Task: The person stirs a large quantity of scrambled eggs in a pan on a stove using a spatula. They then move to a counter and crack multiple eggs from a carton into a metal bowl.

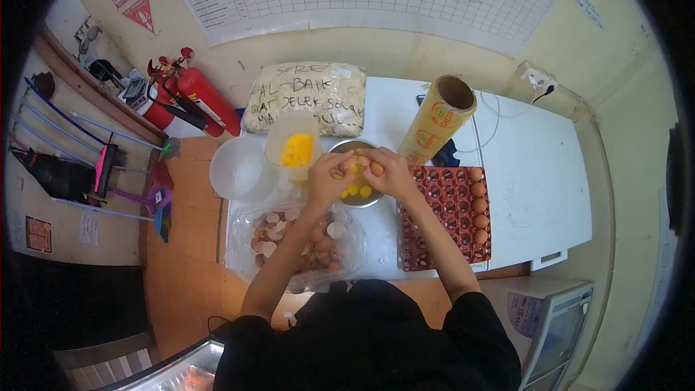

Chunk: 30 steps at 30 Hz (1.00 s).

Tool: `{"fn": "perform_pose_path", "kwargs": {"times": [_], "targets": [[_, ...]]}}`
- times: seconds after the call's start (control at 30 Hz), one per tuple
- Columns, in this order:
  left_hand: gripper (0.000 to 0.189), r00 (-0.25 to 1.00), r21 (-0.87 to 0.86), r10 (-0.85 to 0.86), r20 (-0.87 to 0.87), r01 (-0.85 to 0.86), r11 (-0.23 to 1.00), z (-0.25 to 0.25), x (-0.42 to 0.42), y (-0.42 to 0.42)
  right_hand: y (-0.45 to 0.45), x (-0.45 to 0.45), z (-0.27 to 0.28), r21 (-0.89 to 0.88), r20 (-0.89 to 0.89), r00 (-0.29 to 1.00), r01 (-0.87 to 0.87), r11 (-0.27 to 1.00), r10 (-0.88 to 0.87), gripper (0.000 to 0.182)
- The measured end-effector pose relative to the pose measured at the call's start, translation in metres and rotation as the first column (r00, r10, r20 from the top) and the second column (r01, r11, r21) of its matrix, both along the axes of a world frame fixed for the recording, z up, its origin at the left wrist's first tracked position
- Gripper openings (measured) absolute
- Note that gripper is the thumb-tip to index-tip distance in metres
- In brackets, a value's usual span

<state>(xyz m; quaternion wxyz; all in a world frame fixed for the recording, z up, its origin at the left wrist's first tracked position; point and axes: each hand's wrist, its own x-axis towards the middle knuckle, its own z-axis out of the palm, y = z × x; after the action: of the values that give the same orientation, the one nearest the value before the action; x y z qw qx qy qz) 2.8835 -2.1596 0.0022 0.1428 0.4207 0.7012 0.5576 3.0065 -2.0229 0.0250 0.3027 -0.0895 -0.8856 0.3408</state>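
Over a metal bowl (361, 200) with several raw eggs in it, my left hand (326, 178) and my right hand (392, 171) meet. Eggshell pieces (362, 161) show between their fingers, and a brown egg (377, 169) is in my right hand. A clear plastic bag (353, 252) full of broken shells lies below my left forearm. Under and beside my right forearm is a red egg tray (445, 223), with several brown eggs (479, 205) along its right column. A translucent container (293, 127) holding yellow egg stands left of the bowl.
Behind the bowl lie a large plastic-wrapped bag (305, 99) bearing writing and an upright roll of cling film (437, 119). An empty translucent tub (241, 168) stands at the left edge of the white tabletop (532, 184). Red fire extinguishers (203, 95) are at the back left.
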Motion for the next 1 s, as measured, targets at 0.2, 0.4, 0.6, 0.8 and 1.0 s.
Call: {"fn": "perform_pose_path", "kwargs": {"times": [0.2,0.4,0.6,0.8,1.0], "targets": [[0.046,0.870,-0.180,-0.134,-0.475,0.053,0.982,0.007,-0.004,-0.022,-0.001,0.008,-0.010,0.281,0.187,0.981,-0.012,0.960,-0.042,0.031],[0.043,0.945,-0.329,-0.004,-0.326,-0.110,0.938,0.071,0.015,-0.102,-0.068,0.012,-0.002,-0.369,0.024,0.997,-0.058,0.928,0.072,0.023],[0.041,0.886,-0.593,0.130,-0.446,-0.401,0.698,0.085,0.034,-0.161,-0.125,0.025,0.007,-0.275,0.096,0.989,-0.083,0.958,0.113,0.043],[0.037,0.942,-0.525,0.075,-0.327,-0.247,0.814,0.081,0.070,-0.104,-0.039,0.171,0.010,-0.091,0.261,0.850,0.494,0.865,-0.458,0.039],[0.031,0.958,-0.491,-0.158,-0.238,0.022,0.871,0.079,0.130,-0.049,0.011,0.326,-0.032,0.242,0.583,0.597,0.520,0.819,-0.551,0.041]]}}
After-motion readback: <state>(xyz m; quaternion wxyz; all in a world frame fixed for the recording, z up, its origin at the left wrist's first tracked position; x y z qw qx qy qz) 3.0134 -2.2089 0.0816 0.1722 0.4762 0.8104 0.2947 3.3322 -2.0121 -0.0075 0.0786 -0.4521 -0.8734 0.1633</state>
